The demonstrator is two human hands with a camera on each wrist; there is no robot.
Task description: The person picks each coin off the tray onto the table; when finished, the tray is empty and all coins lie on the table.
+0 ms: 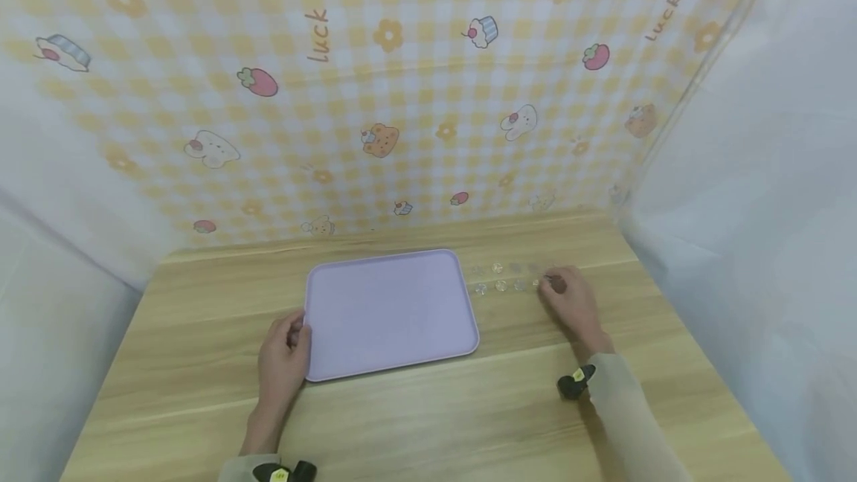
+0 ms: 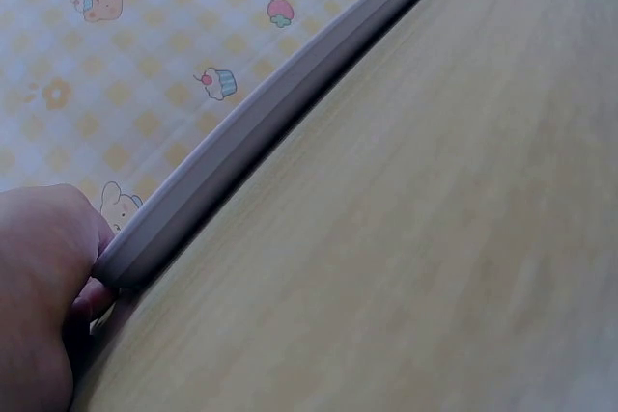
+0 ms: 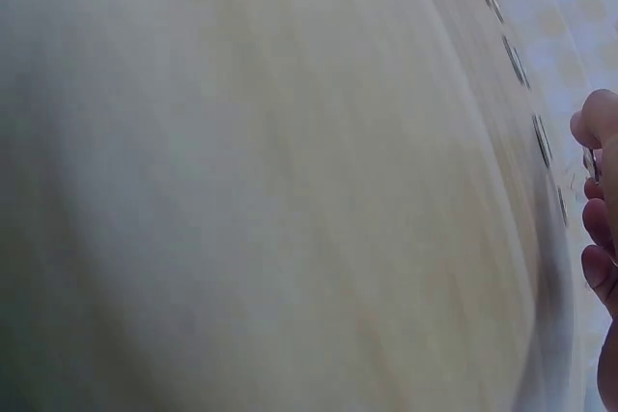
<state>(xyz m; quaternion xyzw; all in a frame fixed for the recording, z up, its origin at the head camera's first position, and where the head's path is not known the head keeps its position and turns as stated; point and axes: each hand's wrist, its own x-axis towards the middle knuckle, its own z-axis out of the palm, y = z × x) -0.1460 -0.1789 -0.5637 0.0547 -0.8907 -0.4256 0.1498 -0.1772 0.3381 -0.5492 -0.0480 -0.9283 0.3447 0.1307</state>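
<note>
A lavender rectangular tray (image 1: 391,315) lies on the wooden table. At its left edge my left hand (image 1: 284,355) grips the rim; in the left wrist view, a finger reaches under the tray's side (image 2: 222,147). Right of the tray, small clear round pieces (image 1: 501,286) lie in two rows, too small to tell their kind. At the right end of these rows is my right hand (image 1: 576,307). The right wrist view shows its thumb and finger pinching one small, thin, clear piece (image 3: 591,163), mostly covered by the fingers.
Behind the table hangs a yellow checked cloth (image 1: 415,95) with cartoon prints. White sheets (image 1: 756,169) hang at both sides. Bare wooden tabletop (image 1: 428,422) lies in front of the tray. Each wrist carries a small black camera (image 1: 572,385).
</note>
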